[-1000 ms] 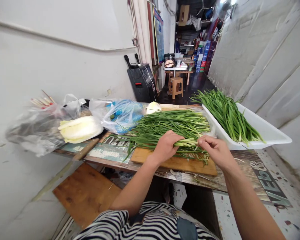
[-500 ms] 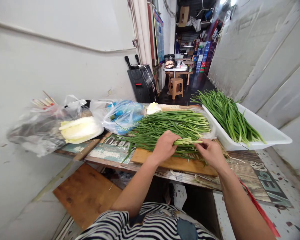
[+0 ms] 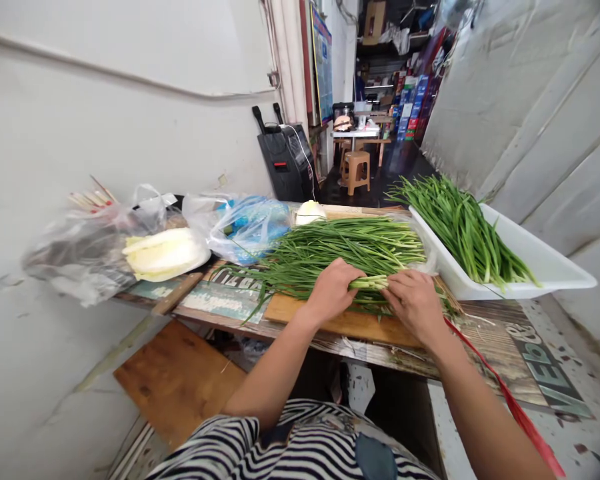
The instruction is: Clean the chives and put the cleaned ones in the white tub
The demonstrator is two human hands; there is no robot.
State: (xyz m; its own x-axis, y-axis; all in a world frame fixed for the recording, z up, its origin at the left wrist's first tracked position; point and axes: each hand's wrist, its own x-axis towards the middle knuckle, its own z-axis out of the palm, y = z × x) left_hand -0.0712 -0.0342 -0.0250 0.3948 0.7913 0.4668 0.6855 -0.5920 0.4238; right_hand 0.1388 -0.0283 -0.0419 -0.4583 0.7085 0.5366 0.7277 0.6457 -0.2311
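Observation:
My left hand (image 3: 336, 288) is closed round a small bunch of garlic chives (image 3: 369, 283), with the pale stem ends sticking out to the right. At those ends, my right hand (image 3: 414, 300) has its fingers pressed together on the stems. Beneath and behind both hands lies a large pile of loose chives (image 3: 325, 250), leaves to the left and stems to the right. Part of the pile rests over a wooden board (image 3: 293, 310) on the table. More chives (image 3: 460, 227) lie in a white plastic tub (image 3: 555, 270) to the right.
Left on the table are a halved napa cabbage (image 3: 167, 253), a knife handle (image 3: 180, 292) jutting over the front edge, and plastic bags (image 3: 253, 223). A white vegetable piece (image 3: 310, 213) sits behind the pile. A red ribbon (image 3: 500, 383) hangs by my right forearm. Beyond stands a black speaker (image 3: 289, 160).
My right hand has moved slightly left along the stems, closer to my left hand, and its fingers now cover the stem tips. The view has shifted a little.

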